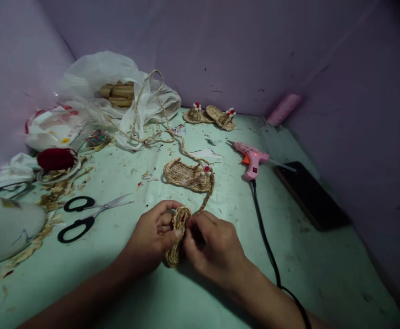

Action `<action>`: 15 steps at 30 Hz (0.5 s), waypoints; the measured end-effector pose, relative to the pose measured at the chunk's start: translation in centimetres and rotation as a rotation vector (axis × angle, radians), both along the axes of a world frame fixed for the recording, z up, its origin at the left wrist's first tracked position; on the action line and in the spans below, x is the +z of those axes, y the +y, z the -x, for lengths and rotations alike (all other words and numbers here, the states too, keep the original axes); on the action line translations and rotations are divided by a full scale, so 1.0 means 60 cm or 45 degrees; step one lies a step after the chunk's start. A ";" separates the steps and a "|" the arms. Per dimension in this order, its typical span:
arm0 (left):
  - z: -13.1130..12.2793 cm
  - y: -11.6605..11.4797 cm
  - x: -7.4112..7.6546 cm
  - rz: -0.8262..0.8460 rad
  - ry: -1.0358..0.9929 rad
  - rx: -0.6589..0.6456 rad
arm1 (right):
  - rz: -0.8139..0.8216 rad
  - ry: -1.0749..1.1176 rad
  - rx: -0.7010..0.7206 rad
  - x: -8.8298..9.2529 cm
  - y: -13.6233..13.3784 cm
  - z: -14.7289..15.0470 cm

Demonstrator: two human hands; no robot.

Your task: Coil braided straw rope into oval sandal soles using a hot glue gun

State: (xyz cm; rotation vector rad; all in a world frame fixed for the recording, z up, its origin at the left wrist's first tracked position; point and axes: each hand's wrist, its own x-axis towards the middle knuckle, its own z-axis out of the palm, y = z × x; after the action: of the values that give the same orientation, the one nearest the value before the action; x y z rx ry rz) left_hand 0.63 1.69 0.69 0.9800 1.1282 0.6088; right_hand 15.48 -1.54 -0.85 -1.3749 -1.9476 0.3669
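My left hand is closed round a small woven slipper of braided straw, its thumb on the near side. Pinched at the slipper's right edge, my right hand grips the straw braid that runs from there up the table. Just beyond lies a second woven slipper with a red and white bead flower on it; the braid passes along its right end. The right fingertips are partly hidden behind the knuckles.
Black-handled scissors lie open at left. A pink glue gun with a black cord and a dark phone are at right. Plastic bags, red yarn, a white rounded object and a finished slipper pair stand farther off.
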 end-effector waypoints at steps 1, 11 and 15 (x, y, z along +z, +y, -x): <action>0.002 0.002 -0.001 0.021 -0.010 -0.013 | 0.015 0.059 -0.025 0.001 0.002 -0.004; 0.012 0.007 -0.016 0.104 -0.054 -0.101 | -0.106 0.003 -0.140 0.000 0.026 -0.023; 0.015 0.003 -0.014 0.079 -0.014 -0.098 | -0.015 0.068 -0.413 0.006 0.043 -0.053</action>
State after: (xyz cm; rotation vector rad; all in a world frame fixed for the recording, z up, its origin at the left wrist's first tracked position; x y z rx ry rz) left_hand -0.25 1.86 -0.14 0.9610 1.0884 0.5141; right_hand 18.67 1.05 -0.48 -1.6239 -1.6441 0.2342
